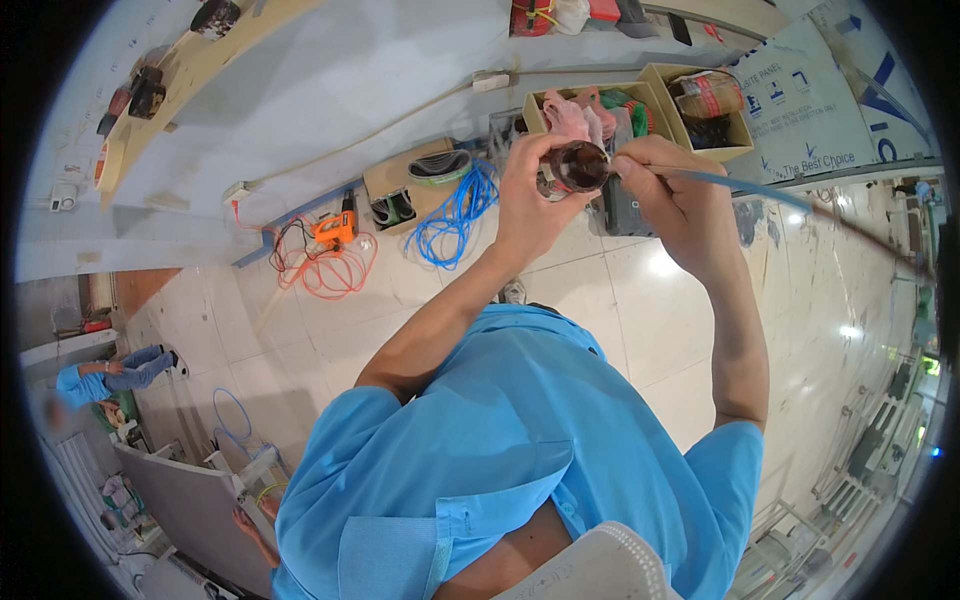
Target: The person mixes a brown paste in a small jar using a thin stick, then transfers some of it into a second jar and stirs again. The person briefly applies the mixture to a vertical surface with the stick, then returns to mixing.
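My left hand (pixel 537 200) is wrapped round a small dark brown container (pixel 580 166), like a jar or short bottle, its round end turned up toward me. Close against its right side, my right hand (pixel 675 190) is closed in a pinch, with the thumb and forefinger at the container's rim. From that pinch a long thin strip or tube (pixel 770 190), blue-grey turning brownish, runs off to the right over the back of the hand. Its exact kind and its tip between the fingers cannot be made out.
Beyond my hands stand open boxes (pixel 742 135) with bags and rolls. Left of them lie a coiled blue hose (pixel 452 215), sanding belts (pixel 440 166) and an orange power tool (pixel 336 228) with its cord. A person (pixel 110 378) is at far left; a grey panel (pixel 185 510) stands lower left.
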Motion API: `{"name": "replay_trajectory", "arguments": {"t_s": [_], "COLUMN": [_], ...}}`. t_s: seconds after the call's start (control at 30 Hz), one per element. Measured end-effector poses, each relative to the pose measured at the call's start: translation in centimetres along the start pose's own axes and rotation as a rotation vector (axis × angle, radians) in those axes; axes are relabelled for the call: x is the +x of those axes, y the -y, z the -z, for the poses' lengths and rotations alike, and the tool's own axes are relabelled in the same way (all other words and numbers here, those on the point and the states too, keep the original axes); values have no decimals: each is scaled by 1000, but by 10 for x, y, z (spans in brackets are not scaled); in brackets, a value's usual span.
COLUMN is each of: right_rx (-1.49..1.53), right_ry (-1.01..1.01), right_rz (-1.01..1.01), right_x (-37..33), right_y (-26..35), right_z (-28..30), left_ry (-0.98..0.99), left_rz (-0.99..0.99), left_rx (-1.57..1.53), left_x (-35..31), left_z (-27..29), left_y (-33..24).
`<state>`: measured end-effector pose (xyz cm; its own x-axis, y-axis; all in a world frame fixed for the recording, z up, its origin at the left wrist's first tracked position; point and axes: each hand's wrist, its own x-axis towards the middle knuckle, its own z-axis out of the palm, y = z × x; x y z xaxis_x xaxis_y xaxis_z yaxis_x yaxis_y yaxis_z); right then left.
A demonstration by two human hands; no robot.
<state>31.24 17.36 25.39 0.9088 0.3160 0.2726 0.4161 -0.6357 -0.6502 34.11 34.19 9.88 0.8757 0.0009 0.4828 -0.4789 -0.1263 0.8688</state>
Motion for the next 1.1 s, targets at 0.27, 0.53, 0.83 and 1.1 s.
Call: {"name": "replay_trajectory", "arguments": {"t_s": [0.27, 0.53, 0.83, 1.1], "right_rx": [33, -48, 24, -10], "right_ry": [-86, -45, -85, -116], "right_rz": [33, 31, 92, 174], "right_x": [5, 14, 19, 22], "right_y": [0, -1, -6, 3], "right_z": [-4, -2, -4, -1], "left_ry": [29, 48, 49, 17], "left_rz": [-7, -18, -6, 72], "left_rx": [-25, 36, -3, -199], "left_x": [9, 15, 15, 18], "left_z": [6, 11, 13, 13], "left_y": [1, -1, 15, 26]}}
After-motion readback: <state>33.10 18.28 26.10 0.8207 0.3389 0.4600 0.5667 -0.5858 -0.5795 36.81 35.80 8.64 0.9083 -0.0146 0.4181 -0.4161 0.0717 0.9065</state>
